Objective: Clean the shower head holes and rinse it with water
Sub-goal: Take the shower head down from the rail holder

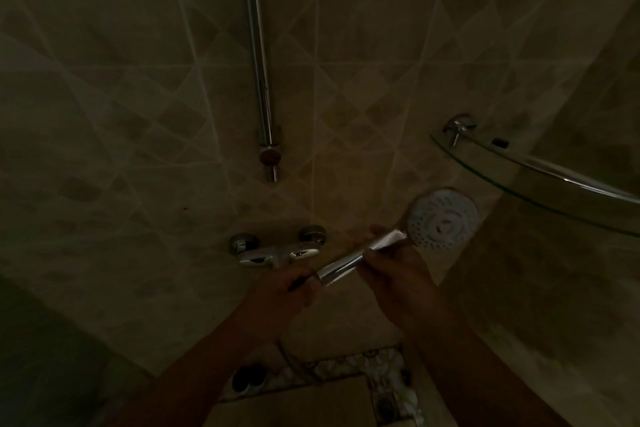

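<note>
A chrome hand shower head (441, 218) with a round white face full of small holes is held in front of the tiled wall, face turned toward me. My right hand (394, 270) grips its shiny handle (349, 260) near the middle. My left hand (280, 291) is closed at the handle's lower end and holds a thin dark stick-like object (300, 282); what it is cannot be made out in the dim light. The hose (291, 357) hangs down below my left wrist.
A chrome mixer tap (277, 248) sits on the wall just behind my left hand. A vertical chrome slide rail (258, 55) with its bracket runs up the wall above it. A curved glass corner shelf (540, 180) juts out at the right. Patterned floor tiles lie below.
</note>
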